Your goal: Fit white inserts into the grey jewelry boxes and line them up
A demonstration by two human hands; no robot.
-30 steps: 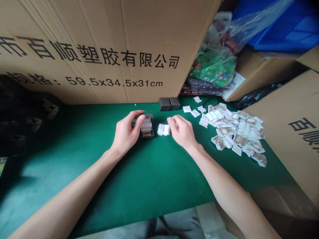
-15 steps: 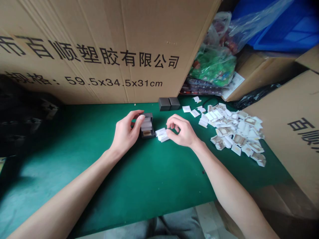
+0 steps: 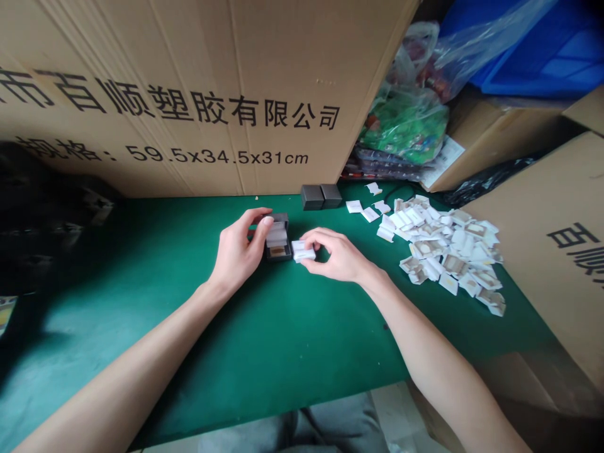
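Observation:
My left hand (image 3: 244, 244) is closed on the left side of a small dark box (image 3: 280, 251), its thumb along the raised lid. The box stands open on the green table, with a white piece inside the lid and a brownish piece in its bottom. Just right of the box, my right hand (image 3: 333, 251) pinches small folded white cards (image 3: 302, 251) between thumb and fingers. The cards appear to be stacked; their right end is hidden by my fingers.
Two closed dark boxes (image 3: 321, 196) sit at the back against a large cardboard carton (image 3: 198, 176). A pile of folded white cards (image 3: 448, 245) spreads on the right. Plastic bags with green contents (image 3: 408, 126) lie behind it. A second carton (image 3: 557, 251) borders the right side.
My right hand has moved down and slightly left, and its fingers have closed on the white cards. The cards have shifted a little left towards the box. My left hand has stayed put.

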